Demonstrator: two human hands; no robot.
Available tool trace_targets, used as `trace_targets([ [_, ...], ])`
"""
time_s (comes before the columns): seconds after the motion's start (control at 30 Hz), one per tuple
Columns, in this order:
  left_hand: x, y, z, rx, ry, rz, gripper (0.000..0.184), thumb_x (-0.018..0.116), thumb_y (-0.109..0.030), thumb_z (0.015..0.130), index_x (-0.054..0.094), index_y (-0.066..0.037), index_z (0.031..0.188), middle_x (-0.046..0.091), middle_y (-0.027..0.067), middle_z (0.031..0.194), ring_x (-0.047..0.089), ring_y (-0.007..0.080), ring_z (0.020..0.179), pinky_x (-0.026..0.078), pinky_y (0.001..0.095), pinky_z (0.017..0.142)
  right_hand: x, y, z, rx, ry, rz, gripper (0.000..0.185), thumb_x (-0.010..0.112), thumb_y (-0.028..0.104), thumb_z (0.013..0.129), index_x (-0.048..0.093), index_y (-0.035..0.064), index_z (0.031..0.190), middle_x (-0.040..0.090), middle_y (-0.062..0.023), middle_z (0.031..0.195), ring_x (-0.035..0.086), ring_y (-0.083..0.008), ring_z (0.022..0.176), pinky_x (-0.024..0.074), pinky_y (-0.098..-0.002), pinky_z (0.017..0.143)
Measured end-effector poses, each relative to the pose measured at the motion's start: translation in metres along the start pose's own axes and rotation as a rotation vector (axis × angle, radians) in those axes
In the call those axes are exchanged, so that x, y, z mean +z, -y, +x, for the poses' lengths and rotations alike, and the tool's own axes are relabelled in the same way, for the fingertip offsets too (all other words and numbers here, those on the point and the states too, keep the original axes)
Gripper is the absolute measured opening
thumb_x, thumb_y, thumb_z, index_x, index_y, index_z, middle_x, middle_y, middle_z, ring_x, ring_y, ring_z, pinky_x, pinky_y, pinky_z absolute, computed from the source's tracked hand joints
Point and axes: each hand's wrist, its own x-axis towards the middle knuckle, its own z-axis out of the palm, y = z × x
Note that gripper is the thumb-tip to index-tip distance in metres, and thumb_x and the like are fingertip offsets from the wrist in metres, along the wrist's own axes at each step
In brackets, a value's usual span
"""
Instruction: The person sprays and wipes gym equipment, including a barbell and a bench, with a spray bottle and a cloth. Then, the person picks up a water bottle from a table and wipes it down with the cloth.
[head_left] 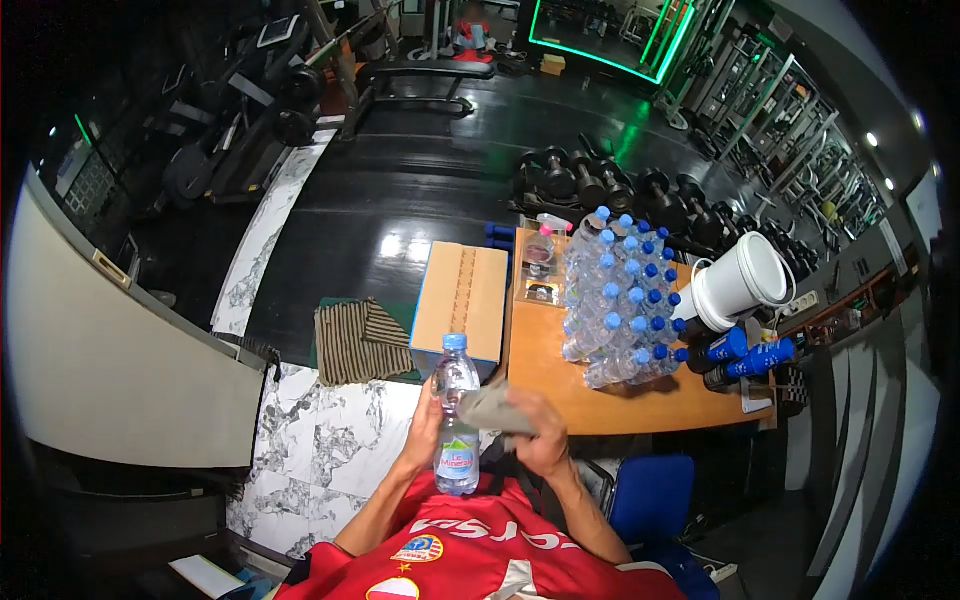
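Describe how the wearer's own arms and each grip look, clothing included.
The left grip and right grip are human hands, ungloved; the right is somewhat blurred. Left forearm and right forearm are uncovered, with no watch or band showing. Between them shows a red jersey with white lettering and a multicoloured crest.

Clear plastic bottle (458, 432), upright, blue cap (454, 342) on, label (457, 457) showing; grey cloth (490, 409), blurred, overlapping bottle's middle in view.

clear btl (458, 435) held ~upright in L hand (425, 425) | grey cloth (490, 408) gripped in R hand (540, 437), blurred, next to btl | capped btls (612, 292) grouped on wood tbl (540, 370) | carton (458, 300) set beside tbl
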Motion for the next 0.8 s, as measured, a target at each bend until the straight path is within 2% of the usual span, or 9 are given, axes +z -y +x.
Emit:
trace_targets([
  [0.1, 0.015, 0.001, 0.000, -0.003, 0.122, 0.013, 0.057, 0.031, -0.042, 0.100, 0.026, -0.004, 0.142, 0.041, 0.0110, 0.134, 0.043, 0.0186, 0.121, 0.034, 0.0321, 0.102, 0.012, 0.018, 0.032, 0.183, -0.287, -0.009, 0.056, 0.057, -0.005, 0.071, 0.051, 0.0017, 0.126, 0.050, -0.0193, 0.129, 0.050, -0.0329, 0.118, 0.0410, -0.0395, 0.098],
  [0.13, 0.022, 0.008, -0.001, 0.031, 0.050, 0.046, 0.056, 0.032, -0.041, 0.100, 0.026, -0.004, 0.142, 0.041, 0.0110, 0.134, 0.042, 0.0187, 0.121, 0.034, 0.0317, 0.102, 0.017, 0.025, 0.038, 0.198, -0.115, -0.123, 0.058, 0.054, -0.005, 0.073, 0.048, 0.0044, 0.130, 0.047, -0.0200, 0.131, 0.047, -0.0354, 0.119, 0.0379, -0.0419, 0.100],
  [0.23, 0.028, 0.017, -0.004, -0.017, -0.059, -0.097, 0.055, 0.031, -0.040, 0.101, 0.027, -0.003, 0.141, 0.041, 0.0111, 0.135, 0.041, 0.0194, 0.123, 0.033, 0.0322, 0.103, 0.034, 0.033, 0.027, 0.051, -0.007, -0.321, 0.057, 0.058, -0.006, 0.069, 0.057, 0.0106, 0.124, 0.051, -0.0152, 0.131, 0.050, -0.0352, 0.112, 0.0407, -0.0416, 0.097],
  [0.37, 0.015, 0.020, -0.012, 0.002, -0.079, -0.013, 0.052, 0.027, -0.040, 0.101, 0.028, -0.005, 0.139, 0.044, 0.0118, 0.132, 0.046, 0.0206, 0.120, 0.038, 0.0334, 0.100, 0.024, 0.025, 0.002, -0.040, 0.008, -0.220, 0.057, 0.059, -0.008, 0.064, 0.062, 0.0109, 0.118, 0.056, -0.0128, 0.124, 0.053, -0.0342, 0.109, 0.0444, -0.0399, 0.093],
  [0.43, 0.007, 0.024, -0.015, -0.124, -0.128, -0.157, 0.052, 0.024, -0.042, 0.101, 0.028, -0.006, 0.139, 0.048, 0.0126, 0.128, 0.052, 0.0215, 0.114, 0.043, 0.0343, 0.096, 0.015, 0.012, -0.015, -0.097, 0.168, -0.019, 0.058, 0.061, -0.009, 0.060, 0.064, 0.0101, 0.115, 0.060, -0.0141, 0.117, 0.057, -0.0351, 0.102, 0.0477, -0.0387, 0.088],
  [0.5, 0.007, 0.018, -0.014, -0.099, -0.142, -0.105, 0.054, 0.023, -0.044, 0.101, 0.027, -0.007, 0.139, 0.050, 0.0130, 0.125, 0.054, 0.0221, 0.111, 0.045, 0.0349, 0.094, 0.006, 0.001, -0.023, -0.057, 0.171, 0.088, 0.054, 0.059, -0.009, 0.063, 0.062, 0.0062, 0.115, 0.060, -0.0170, 0.114, 0.060, -0.0352, 0.097, 0.0488, -0.0390, 0.086],
  [0.57, 0.012, 0.007, -0.013, -0.156, -0.089, -0.186, 0.055, 0.024, -0.045, 0.100, 0.026, -0.007, 0.140, 0.050, 0.0123, 0.125, 0.055, 0.0217, 0.110, 0.045, 0.0341, 0.095, 0.002, -0.006, -0.019, -0.003, -0.141, 0.151, 0.061, 0.060, -0.003, 0.064, 0.057, 0.0095, 0.124, 0.061, -0.0146, 0.112, 0.061, -0.0348, 0.097, 0.0506, -0.0400, 0.083],
  [0.6, 0.017, 0.000, -0.015, -0.205, -0.030, -0.242, 0.056, 0.025, -0.046, 0.100, 0.027, -0.006, 0.140, 0.049, 0.0112, 0.127, 0.054, 0.0212, 0.111, 0.045, 0.0345, 0.095, 0.006, -0.004, -0.020, 0.186, -0.258, 0.220, 0.061, 0.058, -0.003, 0.068, 0.053, 0.0073, 0.128, 0.059, -0.0169, 0.115, 0.058, -0.0354, 0.103, 0.0479, -0.0406, 0.088],
  [0.8, 0.044, 0.006, -0.012, -0.102, -0.137, -0.116, 0.054, 0.025, -0.044, 0.101, 0.030, -0.007, 0.140, 0.044, 0.0095, 0.132, 0.045, 0.0172, 0.118, 0.036, 0.0327, 0.100, 0.019, 0.021, 0.027, 0.091, -0.026, -0.144, 0.060, 0.057, -0.004, 0.069, 0.056, 0.0141, 0.126, 0.053, -0.0161, 0.122, 0.052, -0.0355, 0.108, 0.0422, -0.0409, 0.094],
])
